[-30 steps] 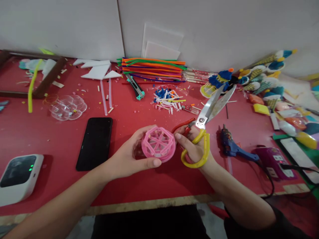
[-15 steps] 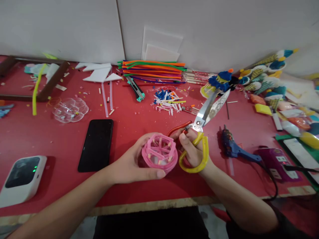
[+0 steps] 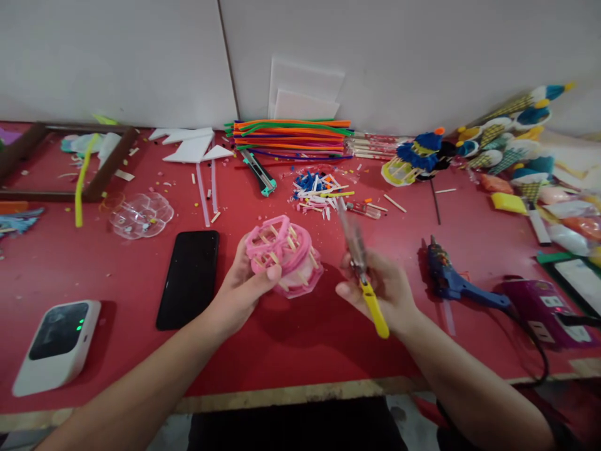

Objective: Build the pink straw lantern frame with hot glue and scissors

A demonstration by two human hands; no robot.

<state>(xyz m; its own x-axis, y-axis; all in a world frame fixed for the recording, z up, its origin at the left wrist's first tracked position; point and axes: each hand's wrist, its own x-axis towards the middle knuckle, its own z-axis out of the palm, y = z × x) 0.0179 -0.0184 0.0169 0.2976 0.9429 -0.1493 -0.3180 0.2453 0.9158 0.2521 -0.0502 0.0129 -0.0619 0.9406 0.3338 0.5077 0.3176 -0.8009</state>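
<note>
One pink frame (image 3: 287, 254), tilted, gripped by your left hand (image 3: 239, 291) above the red surface (image 3: 282, 354) | your right hand (image 3: 389, 291) closed around yellow-handled scissors (image 3: 370, 300), blurred, apart from the frame | pink tiers (image 3: 303, 287) and pale sticks (image 3: 274, 258) appear already joined; what remains cannot be judged.

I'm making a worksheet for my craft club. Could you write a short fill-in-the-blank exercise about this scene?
1. The left hand holds a craft piece whose rings are coloured ____.
2. The right hand holds scissors with a ____ handle.
3. The black phone lies on a ____ tabletop.

Missing words: pink; yellow; red.
</note>
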